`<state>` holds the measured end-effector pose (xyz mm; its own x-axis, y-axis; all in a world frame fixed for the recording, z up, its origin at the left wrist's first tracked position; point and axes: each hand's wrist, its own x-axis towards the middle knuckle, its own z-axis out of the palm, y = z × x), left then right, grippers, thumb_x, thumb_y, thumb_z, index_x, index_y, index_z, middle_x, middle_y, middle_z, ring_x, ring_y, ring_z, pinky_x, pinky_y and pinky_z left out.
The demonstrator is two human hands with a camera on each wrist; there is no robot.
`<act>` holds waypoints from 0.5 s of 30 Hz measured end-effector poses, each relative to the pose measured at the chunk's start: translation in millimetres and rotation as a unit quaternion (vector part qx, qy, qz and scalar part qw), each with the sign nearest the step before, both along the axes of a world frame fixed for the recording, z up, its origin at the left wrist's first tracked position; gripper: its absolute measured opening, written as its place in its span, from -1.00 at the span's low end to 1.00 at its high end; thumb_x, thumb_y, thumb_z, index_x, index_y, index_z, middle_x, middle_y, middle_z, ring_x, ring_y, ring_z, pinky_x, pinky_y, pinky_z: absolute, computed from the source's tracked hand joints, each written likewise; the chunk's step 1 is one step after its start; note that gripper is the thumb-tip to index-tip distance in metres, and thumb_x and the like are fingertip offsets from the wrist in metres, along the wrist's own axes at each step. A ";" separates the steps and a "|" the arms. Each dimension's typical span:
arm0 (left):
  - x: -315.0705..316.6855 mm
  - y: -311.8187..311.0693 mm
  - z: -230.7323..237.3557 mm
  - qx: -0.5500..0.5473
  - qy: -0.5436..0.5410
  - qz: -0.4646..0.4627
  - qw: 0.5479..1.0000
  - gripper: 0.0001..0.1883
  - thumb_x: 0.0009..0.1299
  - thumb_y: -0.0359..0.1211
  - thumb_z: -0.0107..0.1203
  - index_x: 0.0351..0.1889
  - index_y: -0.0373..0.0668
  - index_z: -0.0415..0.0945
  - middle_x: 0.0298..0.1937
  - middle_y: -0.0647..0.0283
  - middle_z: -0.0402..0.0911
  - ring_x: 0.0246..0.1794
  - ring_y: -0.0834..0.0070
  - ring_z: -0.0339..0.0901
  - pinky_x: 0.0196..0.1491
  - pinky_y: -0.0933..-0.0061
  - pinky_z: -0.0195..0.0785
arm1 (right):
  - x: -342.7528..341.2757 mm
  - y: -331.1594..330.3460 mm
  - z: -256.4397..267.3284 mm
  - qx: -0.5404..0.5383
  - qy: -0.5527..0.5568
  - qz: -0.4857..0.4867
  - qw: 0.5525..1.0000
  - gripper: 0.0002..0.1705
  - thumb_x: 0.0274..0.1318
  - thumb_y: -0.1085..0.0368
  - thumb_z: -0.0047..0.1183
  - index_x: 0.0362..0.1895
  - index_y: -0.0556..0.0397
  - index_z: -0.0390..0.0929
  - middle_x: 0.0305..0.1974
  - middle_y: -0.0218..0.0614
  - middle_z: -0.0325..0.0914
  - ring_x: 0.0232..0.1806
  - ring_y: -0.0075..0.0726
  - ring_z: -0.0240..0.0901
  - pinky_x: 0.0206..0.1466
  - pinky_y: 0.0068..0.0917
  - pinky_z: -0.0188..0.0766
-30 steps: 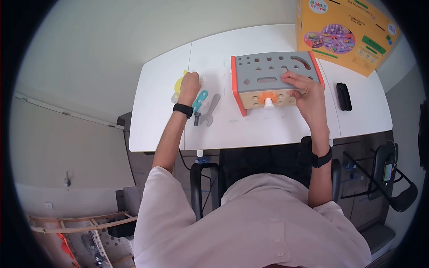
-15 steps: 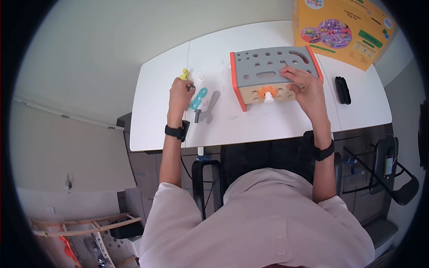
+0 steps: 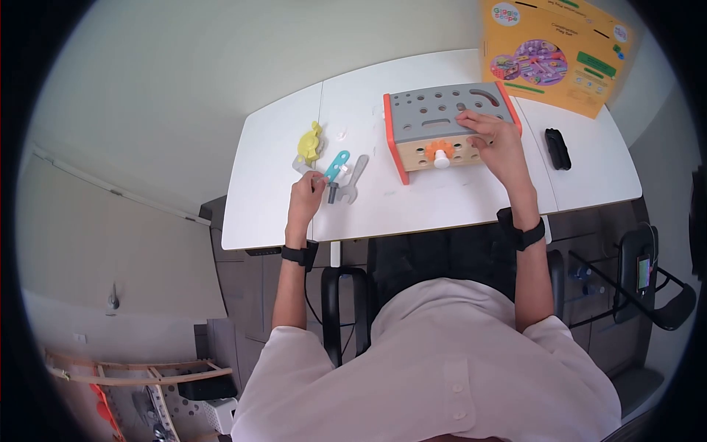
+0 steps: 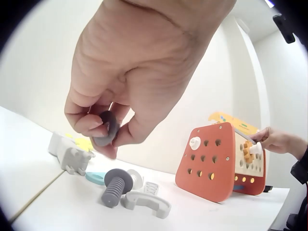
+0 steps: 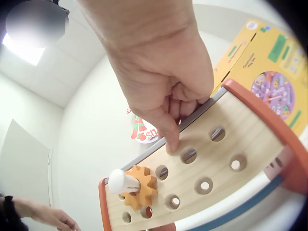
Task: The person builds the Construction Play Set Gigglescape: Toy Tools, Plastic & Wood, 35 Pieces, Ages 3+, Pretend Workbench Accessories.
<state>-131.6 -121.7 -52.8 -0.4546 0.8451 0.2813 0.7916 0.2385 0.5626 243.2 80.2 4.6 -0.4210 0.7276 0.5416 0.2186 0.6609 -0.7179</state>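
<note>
Left hand (image 3: pixel 305 199): pinches round grey piece (image 4: pixel 107 129), table's (image 3: pixel 434 210) left front
Right hand (image 3: pixel 502 151): grips toy box (image 3: pixel 423 118) by top edge

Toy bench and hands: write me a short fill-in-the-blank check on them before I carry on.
The gear on the toy bench is coloured ____. The hand gripping the toy bench is the person's ____ one. The piece pinched in the other hand is dark ____.

Missing words: orange; right; grey.
</note>
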 end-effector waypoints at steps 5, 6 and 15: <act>-4.8 10.3 -21.2 -0.077 0.079 0.034 0.993 -0.66 0.32 -0.20 0.36 -0.29 -0.37 0.68 -0.58 0.02 0.61 -0.58 0.29 0.59 -0.43 0.34 0.40 | 2.1 -0.4 -1.5 0.012 0.003 0.002 1.000 -0.48 -0.09 0.70 0.14 0.03 0.09 0.70 0.12 -0.17 0.67 0.14 -0.07 0.59 0.20 -0.34 0.54; -5.3 10.4 -23.8 -0.076 0.080 0.028 0.993 -0.66 0.32 -0.20 0.36 -0.29 -0.37 0.68 -0.58 0.02 0.61 -0.58 0.29 0.59 -0.43 0.34 0.40 | 2.3 -1.2 -0.4 0.006 0.003 0.006 1.000 -0.48 -0.10 0.70 0.15 0.02 0.09 0.71 0.12 -0.18 0.67 0.14 -0.07 0.59 0.20 -0.34 0.54; 15.4 4.6 11.7 -0.066 0.099 0.084 0.989 -0.60 0.20 -0.12 0.47 -0.33 -0.32 0.69 -0.59 0.10 0.61 -0.58 0.21 0.57 -0.46 0.24 0.38 | 1.9 -1.3 -4.1 0.027 -0.017 0.011 0.999 -0.56 -0.08 0.61 0.21 -0.02 0.12 0.71 0.14 -0.25 0.66 0.11 -0.06 0.58 0.24 -0.19 0.47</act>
